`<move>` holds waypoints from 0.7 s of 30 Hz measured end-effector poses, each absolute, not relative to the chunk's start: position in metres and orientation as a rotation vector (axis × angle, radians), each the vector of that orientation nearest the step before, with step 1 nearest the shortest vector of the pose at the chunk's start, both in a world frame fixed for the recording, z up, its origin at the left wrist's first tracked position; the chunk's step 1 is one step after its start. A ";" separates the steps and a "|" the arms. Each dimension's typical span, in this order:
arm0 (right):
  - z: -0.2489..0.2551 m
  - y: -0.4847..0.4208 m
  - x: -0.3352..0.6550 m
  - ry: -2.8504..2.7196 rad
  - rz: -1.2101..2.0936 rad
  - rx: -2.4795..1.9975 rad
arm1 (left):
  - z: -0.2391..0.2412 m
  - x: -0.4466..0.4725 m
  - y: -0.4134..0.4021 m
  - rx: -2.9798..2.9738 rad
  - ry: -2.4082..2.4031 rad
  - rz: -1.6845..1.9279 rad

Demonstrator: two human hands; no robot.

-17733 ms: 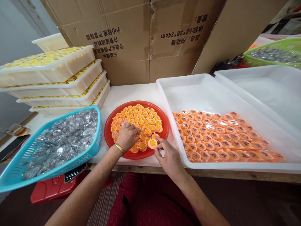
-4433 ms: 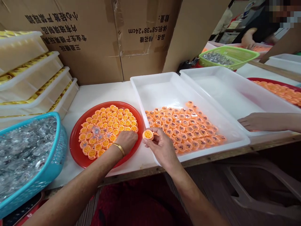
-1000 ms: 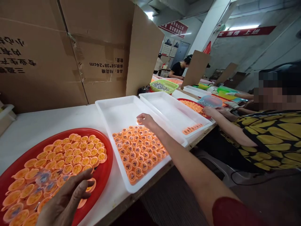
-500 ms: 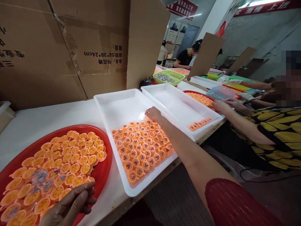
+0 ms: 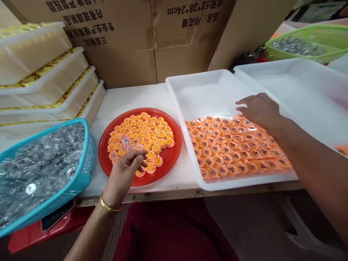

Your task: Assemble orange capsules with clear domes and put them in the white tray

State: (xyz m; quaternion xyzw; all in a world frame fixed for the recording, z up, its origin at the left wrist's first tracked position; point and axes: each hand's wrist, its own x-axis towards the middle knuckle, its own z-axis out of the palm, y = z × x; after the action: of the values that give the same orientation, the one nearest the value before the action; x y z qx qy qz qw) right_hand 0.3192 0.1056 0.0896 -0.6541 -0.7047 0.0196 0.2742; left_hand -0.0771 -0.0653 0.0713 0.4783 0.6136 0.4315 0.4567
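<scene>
My left hand (image 5: 123, 172), a gold bangle at its wrist, hovers over the near edge of a round red tray (image 5: 171, 159). Its fingers are loosely bent and a little apart, with nothing visible between them. Small orange cups (image 5: 156, 147) with yellow contents fill the tray, and a few clear domed pieces (image 5: 125, 140) lie among them. To the right, my right hand (image 5: 259, 108) is open above a white rectangular tray (image 5: 199, 94), its fingers stretched leftward. Beneath it, rows of orange cups with dark-printed clear covers (image 5: 225, 149) fill the tray's near part.
A blue basket (image 5: 88, 152) of clear plastic pieces stands at left, before stacked white crates (image 5: 78, 65) with yellow contents. Cardboard (image 5: 127, 54) walls off the back. A second white tray (image 5: 293, 79) and a green basket (image 5: 326, 40) are at right. A phone (image 5: 57, 215) lies under the blue basket.
The view has swung left, bringing the blue basket and stacked crates into sight. My right hand has opened from a closed pinch above the covered cups. My left hand remains by the red tray.
</scene>
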 end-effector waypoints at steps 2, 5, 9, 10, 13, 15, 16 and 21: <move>0.103 0.085 0.283 -1.857 0.084 -1.889 | 0.071 -0.091 -0.063 1.247 1.599 1.087; 0.110 0.034 0.205 -2.022 0.350 -1.626 | 0.063 -0.100 -0.061 1.367 1.719 1.062; 0.082 -0.022 0.117 -2.221 0.360 -1.632 | 0.051 -0.099 -0.066 1.659 1.762 0.955; 0.072 -0.029 0.104 -2.198 0.333 -1.682 | 0.050 -0.100 -0.067 1.739 1.772 0.928; 0.045 -0.035 0.084 -2.154 0.264 -1.831 | 0.051 -0.112 -0.067 1.927 1.905 0.896; 0.034 -0.032 0.079 -2.159 0.204 -1.899 | 0.053 -0.124 -0.063 1.993 2.033 0.875; 0.031 -0.030 0.077 -2.153 0.174 -1.926 | 0.053 -0.130 -0.061 2.015 2.085 0.850; 0.027 -0.023 0.071 -2.106 0.044 -2.043 | 0.045 -0.132 -0.043 2.142 2.060 0.651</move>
State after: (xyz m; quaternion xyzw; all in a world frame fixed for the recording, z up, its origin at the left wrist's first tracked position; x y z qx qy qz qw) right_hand 0.0707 -0.0234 0.0272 -0.6925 -0.7138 0.0150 0.1034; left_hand -0.1324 -0.0426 0.0449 0.7033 0.6762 0.2137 0.0497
